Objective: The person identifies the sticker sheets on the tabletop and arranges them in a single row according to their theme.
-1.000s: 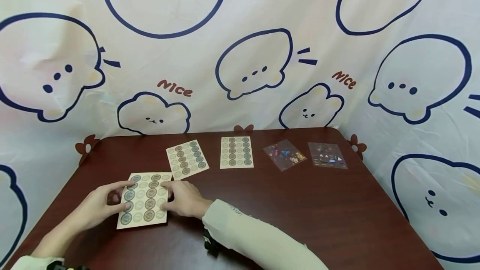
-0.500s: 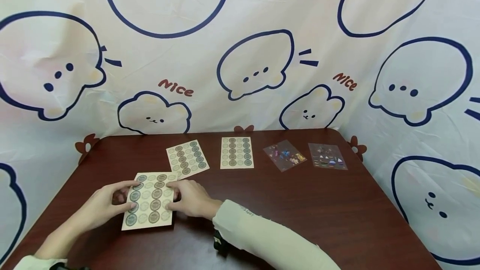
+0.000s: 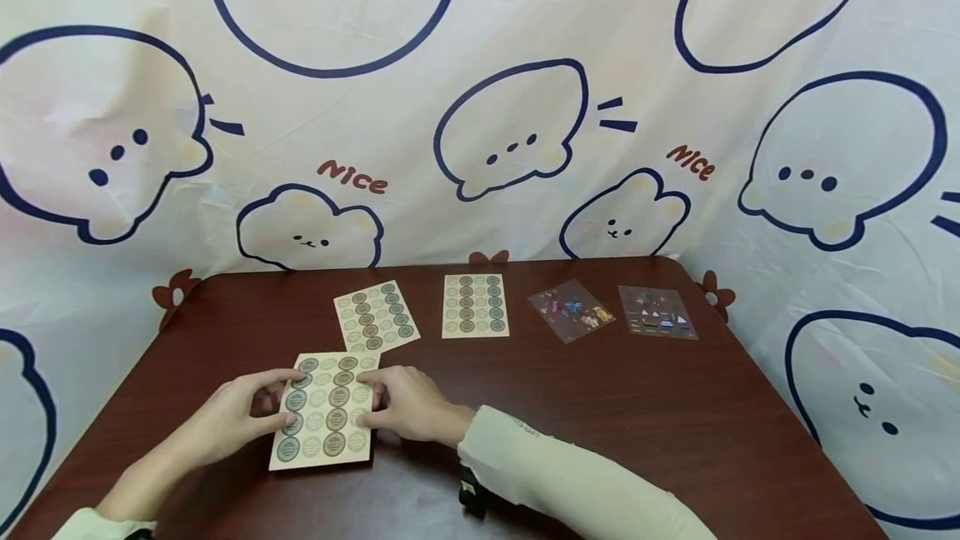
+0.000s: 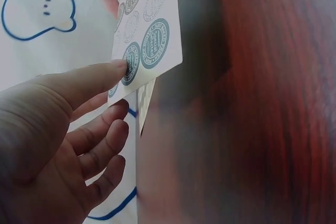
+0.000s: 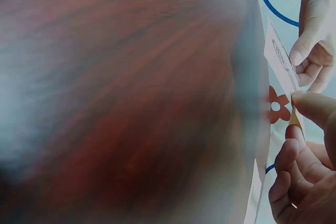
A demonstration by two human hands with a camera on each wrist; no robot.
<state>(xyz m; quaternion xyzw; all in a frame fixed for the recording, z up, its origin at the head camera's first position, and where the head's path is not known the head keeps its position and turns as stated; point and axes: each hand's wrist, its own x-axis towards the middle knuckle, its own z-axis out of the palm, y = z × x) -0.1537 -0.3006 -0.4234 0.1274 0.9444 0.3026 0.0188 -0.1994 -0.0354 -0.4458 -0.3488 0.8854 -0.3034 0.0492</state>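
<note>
A cream sticker sheet (image 3: 318, 419) with columns of round green, brown and pale stickers is held up off the table at the left front. My left hand (image 3: 240, 411) pinches its left edge, thumb on the printed face and other fingers behind. At the opposite edge, my right hand (image 3: 411, 407) pinches it the same way. Close up in the left wrist view, the left thumb (image 4: 100, 77) presses on a green sticker near the edge. The right wrist view shows the sheet (image 5: 281, 59) nearly edge-on between both hands.
Behind the held sheet lies a tilted sticker sheet (image 3: 375, 315), partly overlapped in view. To its right are another sticker sheet (image 3: 476, 307) and two clear sheets, one with colourful stickers (image 3: 572, 311), one with small shapes (image 3: 657, 312). A patterned curtain (image 3: 495, 215) hangs behind the brown table (image 3: 600, 423).
Both hands have carried the held sticker sheet to the right and slightly toward the front, keeping their pinch on both edges. The sheets on the table have stayed in place.
</note>
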